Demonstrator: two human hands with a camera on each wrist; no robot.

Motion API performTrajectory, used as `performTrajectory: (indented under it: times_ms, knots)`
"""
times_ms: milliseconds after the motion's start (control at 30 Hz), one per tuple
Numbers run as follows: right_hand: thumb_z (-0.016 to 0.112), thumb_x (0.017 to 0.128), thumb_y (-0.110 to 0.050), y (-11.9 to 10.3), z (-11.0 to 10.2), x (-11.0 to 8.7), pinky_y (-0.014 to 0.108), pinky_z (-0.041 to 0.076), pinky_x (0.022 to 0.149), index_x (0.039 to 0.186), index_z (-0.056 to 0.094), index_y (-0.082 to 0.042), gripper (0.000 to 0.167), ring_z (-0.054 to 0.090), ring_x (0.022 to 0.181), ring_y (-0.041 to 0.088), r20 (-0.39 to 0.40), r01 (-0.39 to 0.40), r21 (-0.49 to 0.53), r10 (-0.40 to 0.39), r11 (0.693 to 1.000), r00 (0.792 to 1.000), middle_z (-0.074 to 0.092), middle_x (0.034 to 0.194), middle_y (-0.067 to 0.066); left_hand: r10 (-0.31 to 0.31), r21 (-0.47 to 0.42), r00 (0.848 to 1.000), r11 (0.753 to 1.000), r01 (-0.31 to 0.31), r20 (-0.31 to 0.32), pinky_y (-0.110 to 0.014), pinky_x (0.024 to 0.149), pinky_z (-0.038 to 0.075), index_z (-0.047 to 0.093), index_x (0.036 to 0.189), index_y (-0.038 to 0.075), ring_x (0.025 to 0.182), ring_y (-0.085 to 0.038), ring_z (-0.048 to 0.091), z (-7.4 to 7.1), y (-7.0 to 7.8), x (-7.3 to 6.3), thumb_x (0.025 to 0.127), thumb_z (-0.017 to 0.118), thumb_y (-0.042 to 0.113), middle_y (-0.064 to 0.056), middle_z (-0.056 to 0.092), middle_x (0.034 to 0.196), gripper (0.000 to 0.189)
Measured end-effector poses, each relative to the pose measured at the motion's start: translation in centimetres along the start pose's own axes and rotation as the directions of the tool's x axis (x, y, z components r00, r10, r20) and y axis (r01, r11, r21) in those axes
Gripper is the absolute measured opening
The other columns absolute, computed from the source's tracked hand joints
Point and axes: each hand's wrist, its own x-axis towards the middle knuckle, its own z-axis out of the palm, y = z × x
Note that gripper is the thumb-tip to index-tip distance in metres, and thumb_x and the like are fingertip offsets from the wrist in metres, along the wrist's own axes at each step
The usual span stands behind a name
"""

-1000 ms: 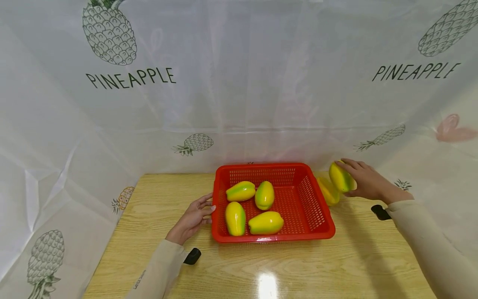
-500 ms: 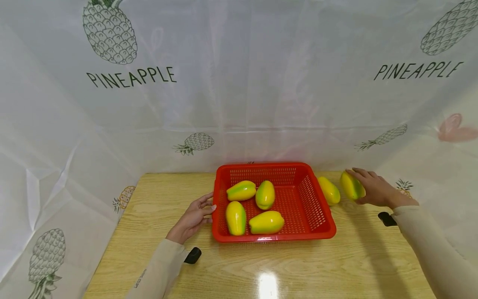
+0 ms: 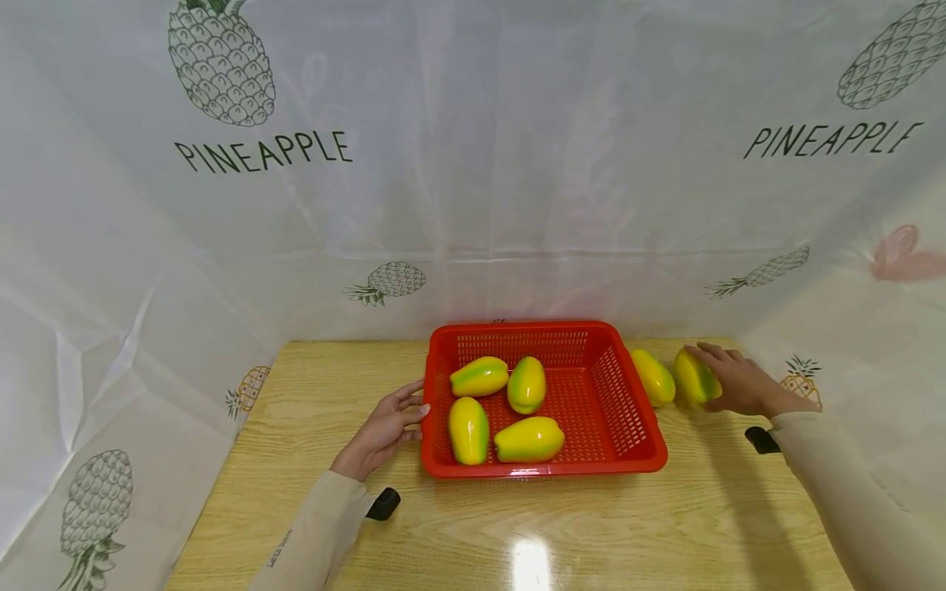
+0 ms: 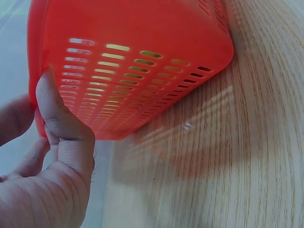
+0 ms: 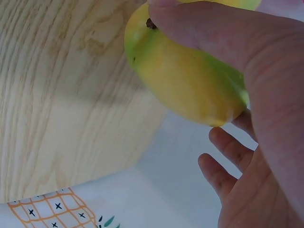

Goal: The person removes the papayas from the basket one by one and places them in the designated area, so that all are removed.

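Observation:
My left hand (image 3: 380, 433) holds the left rim of a red plastic basket (image 3: 543, 469), seen close in the left wrist view, where a finger presses the slotted outer wall (image 4: 156, 28). Several yellow-green papayas lie in the basket's left and middle part, among them one at the front (image 3: 529, 440). To the right of the basket, my right hand (image 3: 739, 382) grips another papaya (image 3: 695, 379) at the back of the table. In the right wrist view the thumb lies across this papaya (image 5: 190, 85) near its brown stem end, and two fingertips show below it.
One more papaya (image 3: 654, 377) lies between the basket's right wall and the held one. The wooden table (image 3: 591, 533) ends at a white pineapple-print sheet (image 3: 517, 205) behind and at both sides. Bare wood shows in front of the basket.
The right hand has carried its papaya rightward and down from beside the basket, away from the other papaya, to the table's back right. The left hand and basket have stayed put.

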Motion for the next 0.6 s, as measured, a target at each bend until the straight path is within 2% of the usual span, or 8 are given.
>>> performTrajectory:
  times_ms: [300,600]
  knots:
    - [0.095,0.072,-0.008,0.0,0.9,0.0,0.081,0.041,0.097,0.149,0.039,0.010,0.096,0.041,0.126,0.068,0.048,-0.043,0.040,0.041,0.998,0.998,0.036,0.149,0.043,0.014,0.013,1.000,1.000,-0.014,0.008,-0.023,0.070,0.057,0.034,0.165,0.004,0.091,-0.013,0.059,0.2,0.0,-0.1,0.109,0.055,0.003,-0.015,0.053,0.128,0.059]
    - [0.094,0.073,-0.008,-0.3,1.3,0.1,0.079,0.043,0.098,0.148,0.038,0.009,0.096,0.042,0.126,0.067,0.062,-0.049,0.044,0.046,0.998,0.997,0.037,0.148,0.043,0.011,0.002,1.000,1.000,-0.011,0.015,-0.023,0.071,0.057,0.033,0.165,0.006,0.092,-0.013,0.060,0.0,0.0,-0.1,0.109,0.053,0.002,-0.014,0.053,0.128,0.060]
